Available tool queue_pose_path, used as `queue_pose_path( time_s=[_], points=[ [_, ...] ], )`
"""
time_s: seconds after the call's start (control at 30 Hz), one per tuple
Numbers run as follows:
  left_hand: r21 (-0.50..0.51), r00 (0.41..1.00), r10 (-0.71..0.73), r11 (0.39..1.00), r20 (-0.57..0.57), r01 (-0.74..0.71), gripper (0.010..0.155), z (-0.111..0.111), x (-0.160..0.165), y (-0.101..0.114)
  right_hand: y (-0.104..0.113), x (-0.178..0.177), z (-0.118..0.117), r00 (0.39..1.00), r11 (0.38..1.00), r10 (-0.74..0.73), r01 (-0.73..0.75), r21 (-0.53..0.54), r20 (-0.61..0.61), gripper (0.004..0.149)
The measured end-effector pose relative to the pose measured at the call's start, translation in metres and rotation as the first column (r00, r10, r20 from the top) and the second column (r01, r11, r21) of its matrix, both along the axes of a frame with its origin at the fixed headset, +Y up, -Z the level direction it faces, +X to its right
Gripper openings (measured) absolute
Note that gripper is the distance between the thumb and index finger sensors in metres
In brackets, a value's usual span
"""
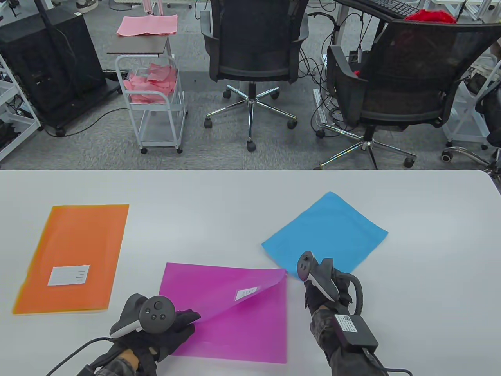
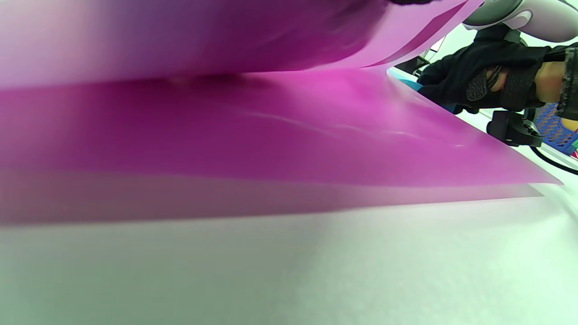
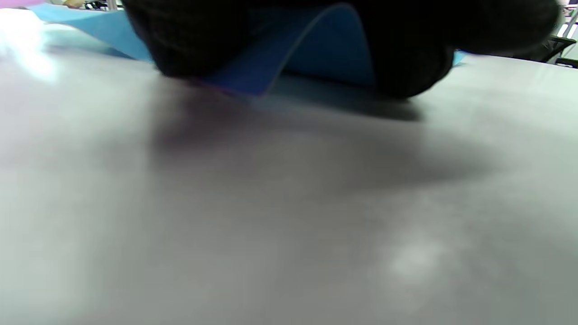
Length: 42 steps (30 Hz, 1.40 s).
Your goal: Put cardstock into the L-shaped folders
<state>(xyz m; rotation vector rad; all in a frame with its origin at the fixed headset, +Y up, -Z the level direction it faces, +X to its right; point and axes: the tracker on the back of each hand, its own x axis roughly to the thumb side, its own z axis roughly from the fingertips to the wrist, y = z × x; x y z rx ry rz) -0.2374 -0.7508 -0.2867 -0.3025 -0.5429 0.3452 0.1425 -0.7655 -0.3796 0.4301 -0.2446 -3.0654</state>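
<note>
A magenta L-shaped folder (image 1: 242,329) lies at the table's near middle. Its top sheet (image 1: 235,293) curls up and over toward the left. My left hand (image 1: 184,325) holds that lifted sheet at its near left edge. The left wrist view looks into the opened folder (image 2: 271,131) from the side. A blue cardstock sheet (image 1: 327,233) lies to the right, turned like a diamond. My right hand (image 1: 325,284) grips its near corner, which bends up between the gloved fingers (image 3: 194,40) in the right wrist view (image 3: 307,49).
An orange folder (image 1: 74,254) with a white label lies flat at the table's left. The white table (image 1: 219,203) reaches its far edge beyond the folders. Office chairs and a small cart stand on the floor past it.
</note>
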Motion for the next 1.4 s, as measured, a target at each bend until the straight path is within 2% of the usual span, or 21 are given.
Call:
queue_pose_path(
  time_s=[0.13, 0.23, 0.3, 0.37, 0.47, 0.6, 0.73, 0.83, 0.9, 0.97, 1.03, 1.07, 1.1, 1.13, 1.17, 1.2, 1.23, 1.3, 1.37, 1.4],
  points=[
    [0.037, 1.0, -0.007, 0.999, -0.022, 0.008, 0.051, 0.0, -0.001, 0.0, 0.012, 0.022, 0.0, 0.992, 0.995, -0.101, 0.102, -0.002, 0.073, 0.045],
    [0.09, 0.998, -0.039, 0.995, -0.04, 0.042, 0.051, 0.001, 0.001, 0.001, 0.035, 0.041, 0.011, 0.974, 0.976, -0.207, 0.2, 0.084, 0.092, 0.045],
    [0.129, 0.997, -0.065, 0.989, -0.046, 0.071, 0.052, 0.001, 0.003, 0.002, 0.047, 0.044, 0.02, 0.973, 0.971, -0.221, 0.212, 0.113, 0.069, 0.045],
    [0.181, 0.995, -0.064, 0.981, -0.076, 0.077, 0.052, 0.003, 0.005, 0.002, 0.057, 0.038, 0.035, 0.984, 0.983, -0.179, 0.178, 0.034, 0.025, 0.045],
    [0.2, 0.992, -0.073, 0.975, -0.105, 0.093, 0.052, 0.004, 0.007, 0.002, 0.053, 0.021, 0.05, 0.985, 0.984, -0.167, 0.163, -0.073, -0.049, 0.045],
    [0.241, 0.986, -0.095, 0.962, -0.138, 0.127, 0.052, 0.005, 0.007, 0.002, 0.04, -0.018, 0.071, 0.976, 0.951, -0.154, 0.104, -0.292, -0.155, 0.046],
    [0.274, 0.981, -0.101, 0.951, -0.167, 0.144, 0.052, 0.006, 0.007, 0.004, 0.034, -0.047, 0.078, 0.951, 0.941, -0.168, 0.076, -0.331, -0.26, 0.045],
    [0.285, 0.978, -0.1, 0.947, -0.181, 0.149, 0.052, 0.005, 0.005, 0.005, 0.031, -0.055, 0.078, 0.946, 0.933, -0.156, 0.045, -0.358, -0.286, 0.045],
    [0.279, 0.98, -0.098, 0.949, -0.176, 0.145, 0.052, 0.005, 0.005, 0.004, 0.026, -0.055, 0.077, 0.939, 0.926, -0.203, 0.092, -0.366, -0.278, 0.046],
    [0.284, 0.981, -0.113, 0.946, -0.16, 0.156, 0.052, 0.006, 0.006, 0.004, 0.022, -0.055, 0.074, 0.904, 0.914, -0.323, 0.22, -0.342, -0.281, 0.046],
    [0.286, 0.982, -0.119, 0.945, -0.15, 0.158, 0.052, 0.006, 0.008, 0.003, 0.019, -0.053, 0.069, 0.788, 0.836, -0.524, 0.403, -0.373, -0.324, 0.049],
    [0.286, 0.981, -0.12, 0.945, -0.15, 0.159, 0.052, 0.007, 0.008, 0.003, 0.021, -0.047, 0.069, 0.763, 0.791, -0.598, 0.514, -0.331, -0.245, 0.049],
    [0.285, 0.981, -0.122, 0.945, -0.149, 0.16, 0.052, 0.007, 0.008, 0.003, 0.025, -0.041, 0.068, 0.75, 0.776, -0.625, 0.566, -0.277, -0.216, 0.049],
    [0.284, 0.981, -0.123, 0.945, -0.148, 0.161, 0.052, 0.007, 0.008, 0.003, 0.03, -0.031, 0.064, 0.766, 0.796, -0.604, 0.568, -0.209, -0.221, 0.05],
    [0.281, 0.981, -0.124, 0.946, -0.148, 0.162, 0.052, 0.007, 0.008, 0.003, 0.035, -0.017, 0.06, 0.82, 0.847, -0.531, 0.511, -0.145, -0.214, 0.053],
    [0.281, 0.981, -0.126, 0.946, -0.147, 0.163, 0.052, 0.007, 0.008, 0.003, 0.036, -0.007, 0.057, 0.87, 0.888, -0.459, 0.443, -0.125, -0.18, 0.06],
    [0.284, 0.981, -0.132, 0.944, -0.143, 0.168, 0.052, 0.008, 0.008, 0.003, 0.034, 0.01, 0.053, 0.932, 0.933, -0.346, 0.33, -0.147, -0.106, 0.07],
    [0.287, 0.98, -0.143, 0.941, -0.137, 0.178, 0.052, 0.008, 0.009, 0.003, 0.021, 0.036, 0.05, 0.976, 0.937, -0.212, 0.219, -0.273, 0.055, 0.086],
    [0.29, 0.98, -0.158, 0.938, -0.124, 0.188, 0.052, 0.009, 0.011, 0.002, 0.006, 0.051, 0.05, 0.972, 0.918, -0.166, 0.213, -0.335, 0.164, 0.094],
    [0.295, 0.979, -0.168, 0.935, -0.116, 0.195, 0.052, 0.01, 0.012, 0.001, -0.002, 0.056, 0.051, 0.969, 0.922, -0.149, 0.209, -0.326, 0.199, 0.096]
  ],
)
